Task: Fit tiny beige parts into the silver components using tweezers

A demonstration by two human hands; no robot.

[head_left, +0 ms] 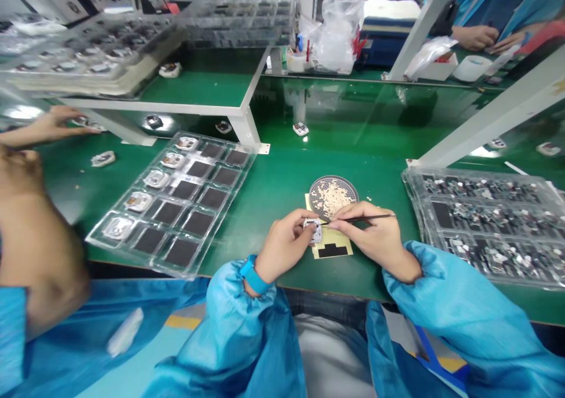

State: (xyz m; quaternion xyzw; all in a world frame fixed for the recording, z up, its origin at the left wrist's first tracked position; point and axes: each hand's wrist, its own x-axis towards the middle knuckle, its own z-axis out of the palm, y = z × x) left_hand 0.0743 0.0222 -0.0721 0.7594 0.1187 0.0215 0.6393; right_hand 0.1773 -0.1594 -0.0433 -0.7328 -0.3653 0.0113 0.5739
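My left hand [289, 239] grips a small white device housing [314, 231] between thumb and fingers, just above the mat. Pinched in my right hand [373, 233] is a pair of dark tweezers [375, 217], its tip reaching the housing. Beneath both hands lies a pale yellow sheet [345, 244] bearing a black adhesive piece [333, 251]. Right behind them sits a round grey dish [314, 189] of tiny beige pieces [334, 196]. To the left, a clear compartment tray [152, 262] carries several white housings [118, 228] along its left column.
Stacked clear trays [412, 189] of small electronic parts stand at right. A white-framed shelf [185, 108] holds more trays at the back left. One loose housing [301, 129] lies behind the dish. A co-worker's hand [62, 124] is at left; another person's hands [477, 37] are at the back right.
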